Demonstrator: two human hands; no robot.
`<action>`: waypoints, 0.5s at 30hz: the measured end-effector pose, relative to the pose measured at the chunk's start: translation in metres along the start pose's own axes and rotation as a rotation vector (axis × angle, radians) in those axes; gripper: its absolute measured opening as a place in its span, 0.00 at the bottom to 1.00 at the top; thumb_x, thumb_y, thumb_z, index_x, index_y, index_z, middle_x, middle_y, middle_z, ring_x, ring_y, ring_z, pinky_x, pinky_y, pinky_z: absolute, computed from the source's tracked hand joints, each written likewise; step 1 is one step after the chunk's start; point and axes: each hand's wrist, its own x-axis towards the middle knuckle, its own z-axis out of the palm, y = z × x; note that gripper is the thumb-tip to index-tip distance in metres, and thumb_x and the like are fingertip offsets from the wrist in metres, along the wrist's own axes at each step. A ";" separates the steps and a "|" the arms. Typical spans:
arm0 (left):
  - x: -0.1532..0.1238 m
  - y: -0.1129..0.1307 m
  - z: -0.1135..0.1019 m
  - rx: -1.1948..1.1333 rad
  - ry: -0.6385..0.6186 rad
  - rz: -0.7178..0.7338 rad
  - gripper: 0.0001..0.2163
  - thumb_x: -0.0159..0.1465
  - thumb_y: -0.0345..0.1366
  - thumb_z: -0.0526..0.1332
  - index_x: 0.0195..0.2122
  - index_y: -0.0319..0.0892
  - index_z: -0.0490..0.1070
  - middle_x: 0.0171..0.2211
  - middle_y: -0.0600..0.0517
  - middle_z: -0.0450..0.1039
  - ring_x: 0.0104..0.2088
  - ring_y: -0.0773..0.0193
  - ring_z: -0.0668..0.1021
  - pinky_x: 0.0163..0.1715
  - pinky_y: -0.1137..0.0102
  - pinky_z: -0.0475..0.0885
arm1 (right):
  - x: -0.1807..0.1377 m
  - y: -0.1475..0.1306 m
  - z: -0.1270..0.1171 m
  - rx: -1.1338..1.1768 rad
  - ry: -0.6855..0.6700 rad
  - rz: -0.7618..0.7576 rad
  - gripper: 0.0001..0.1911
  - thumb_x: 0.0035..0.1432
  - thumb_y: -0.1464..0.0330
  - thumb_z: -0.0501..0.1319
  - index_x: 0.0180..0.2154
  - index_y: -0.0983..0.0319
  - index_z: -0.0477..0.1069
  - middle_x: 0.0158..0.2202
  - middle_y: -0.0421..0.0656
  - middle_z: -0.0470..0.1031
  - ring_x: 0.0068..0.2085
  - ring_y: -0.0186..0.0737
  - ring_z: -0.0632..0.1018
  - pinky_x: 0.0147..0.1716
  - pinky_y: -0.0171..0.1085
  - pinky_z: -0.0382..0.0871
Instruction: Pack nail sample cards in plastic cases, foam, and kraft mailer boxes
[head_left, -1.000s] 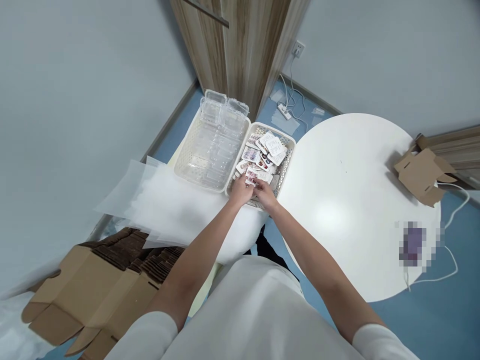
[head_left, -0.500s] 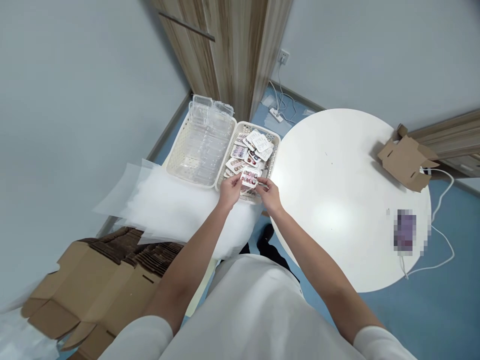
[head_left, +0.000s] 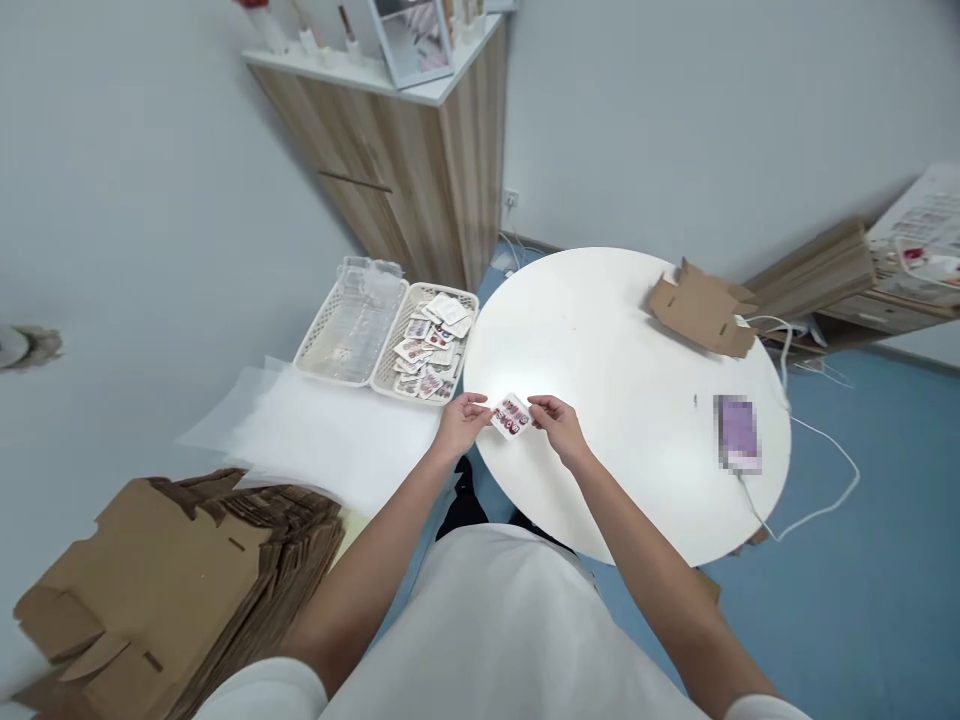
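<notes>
A small white card of press-on nails (head_left: 512, 416), red and dark pink, is held over the near left edge of the round white table (head_left: 615, 400). My left hand (head_left: 461, 425) pinches its left corner between thumb and fingers. On the opposite side, my right hand (head_left: 561, 430) has its fingertips closed at the right corner. Several more nail cards (head_left: 431, 345) lie heaped in a cream plastic basket (head_left: 409, 388) to the left of the table. Beside it, another cream basket (head_left: 311, 345) holds stacked clear plastic boxes (head_left: 352, 325).
A folded-open cardboard box (head_left: 701, 310) and a blurred purple object (head_left: 739, 432) with a white cable are on the table. White translucent sheets (head_left: 322, 430) lie before the baskets. Flattened cardboard boxes (head_left: 165, 580) are stacked lower left. A wooden cabinet (head_left: 420, 170) stands behind.
Both hands have moved the nail card right, from above the card basket to above the table's edge. My view has turned to the right and tilted up, showing the cabinet top.
</notes>
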 end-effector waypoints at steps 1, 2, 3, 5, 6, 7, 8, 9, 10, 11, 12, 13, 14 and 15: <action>-0.003 0.001 0.013 0.025 -0.041 0.012 0.18 0.49 0.39 0.64 0.39 0.39 0.64 0.27 0.52 0.73 0.28 0.65 0.76 0.36 0.66 0.70 | -0.007 0.000 -0.014 0.003 -0.009 -0.008 0.15 0.45 0.60 0.60 0.35 0.61 0.71 0.28 0.41 0.71 0.27 0.33 0.69 0.30 0.36 0.64; -0.006 0.003 0.026 0.050 -0.082 0.027 0.18 0.49 0.39 0.64 0.39 0.39 0.64 0.26 0.52 0.73 0.28 0.65 0.76 0.35 0.66 0.70 | -0.014 0.000 -0.027 0.007 -0.021 -0.015 0.15 0.44 0.60 0.60 0.34 0.61 0.71 0.27 0.41 0.71 0.27 0.33 0.69 0.29 0.36 0.64; -0.008 0.005 0.038 0.074 -0.121 0.046 0.18 0.49 0.39 0.64 0.39 0.39 0.64 0.26 0.52 0.73 0.28 0.65 0.76 0.35 0.66 0.70 | -0.022 0.001 -0.040 0.013 -0.034 -0.023 0.14 0.44 0.60 0.60 0.34 0.62 0.71 0.25 0.40 0.70 0.27 0.33 0.69 0.29 0.36 0.64; -0.012 0.009 0.061 0.124 -0.190 0.080 0.18 0.49 0.38 0.63 0.40 0.39 0.64 0.26 0.51 0.73 0.27 0.66 0.76 0.34 0.66 0.70 | -0.038 0.001 -0.064 0.032 -0.064 -0.039 0.15 0.44 0.61 0.60 0.35 0.62 0.70 0.24 0.39 0.69 0.26 0.32 0.69 0.28 0.36 0.63; -0.013 0.011 0.072 0.152 -0.221 0.091 0.18 0.49 0.38 0.63 0.40 0.39 0.64 0.26 0.51 0.73 0.27 0.66 0.76 0.34 0.66 0.70 | -0.045 0.002 -0.076 0.044 -0.073 -0.048 0.16 0.44 0.62 0.60 0.36 0.61 0.70 0.24 0.38 0.69 0.25 0.32 0.69 0.28 0.36 0.64; -0.015 0.013 0.082 0.182 -0.252 0.099 0.18 0.49 0.38 0.63 0.41 0.39 0.64 0.26 0.51 0.73 0.27 0.66 0.76 0.34 0.66 0.70 | -0.052 0.003 -0.087 0.054 -0.081 -0.058 0.17 0.44 0.62 0.61 0.38 0.61 0.69 0.24 0.38 0.69 0.25 0.31 0.69 0.28 0.36 0.64; -0.016 0.015 0.092 0.212 -0.282 0.106 0.19 0.50 0.38 0.63 0.42 0.39 0.64 0.26 0.51 0.74 0.27 0.65 0.76 0.35 0.66 0.70 | -0.059 0.003 -0.097 0.062 -0.084 -0.071 0.18 0.44 0.63 0.61 0.40 0.60 0.68 0.25 0.37 0.69 0.25 0.31 0.69 0.29 0.36 0.64; -0.018 0.017 0.101 0.241 -0.313 0.113 0.19 0.50 0.38 0.63 0.42 0.39 0.64 0.26 0.51 0.74 0.27 0.65 0.76 0.35 0.66 0.70 | -0.064 0.003 -0.107 0.066 -0.083 -0.085 0.19 0.44 0.63 0.60 0.41 0.60 0.68 0.27 0.37 0.69 0.25 0.30 0.69 0.29 0.36 0.64; -0.019 0.019 0.110 0.268 -0.342 0.122 0.19 0.50 0.38 0.62 0.43 0.40 0.64 0.26 0.51 0.74 0.28 0.65 0.76 0.35 0.66 0.70 | -0.069 0.003 -0.115 0.065 -0.080 -0.099 0.19 0.45 0.63 0.60 0.42 0.59 0.67 0.27 0.37 0.69 0.25 0.30 0.70 0.29 0.36 0.64; -0.021 0.021 0.119 0.291 -0.368 0.130 0.19 0.50 0.38 0.62 0.43 0.40 0.64 0.26 0.51 0.74 0.28 0.64 0.76 0.35 0.66 0.70 | -0.073 0.003 -0.123 0.057 -0.078 -0.112 0.19 0.45 0.63 0.60 0.42 0.59 0.67 0.27 0.37 0.68 0.24 0.30 0.69 0.29 0.36 0.64; -0.022 0.023 0.127 0.309 -0.387 0.135 0.19 0.50 0.37 0.63 0.44 0.40 0.64 0.26 0.51 0.74 0.28 0.64 0.76 0.35 0.66 0.70 | -0.076 0.003 -0.130 0.045 -0.075 -0.121 0.18 0.45 0.63 0.60 0.41 0.60 0.68 0.27 0.37 0.68 0.24 0.29 0.69 0.28 0.35 0.64; -0.023 0.025 0.134 0.319 -0.394 0.139 0.20 0.50 0.37 0.63 0.44 0.40 0.64 0.26 0.51 0.74 0.29 0.64 0.76 0.35 0.66 0.69 | -0.078 0.002 -0.135 0.035 -0.069 -0.126 0.16 0.46 0.63 0.60 0.39 0.60 0.69 0.26 0.37 0.68 0.23 0.29 0.69 0.28 0.35 0.64; -0.024 0.026 0.141 0.316 -0.387 0.138 0.21 0.50 0.37 0.63 0.45 0.41 0.64 0.27 0.50 0.74 0.29 0.64 0.76 0.36 0.65 0.69 | -0.080 0.002 -0.140 0.032 -0.056 -0.126 0.15 0.45 0.63 0.60 0.37 0.60 0.69 0.25 0.36 0.67 0.23 0.29 0.69 0.27 0.35 0.64; -0.025 0.028 0.147 0.297 -0.365 0.134 0.21 0.51 0.37 0.62 0.46 0.41 0.63 0.29 0.50 0.74 0.30 0.64 0.76 0.37 0.65 0.69 | -0.083 0.002 -0.143 0.040 -0.031 -0.120 0.14 0.45 0.63 0.60 0.36 0.61 0.70 0.24 0.36 0.67 0.23 0.29 0.70 0.27 0.34 0.64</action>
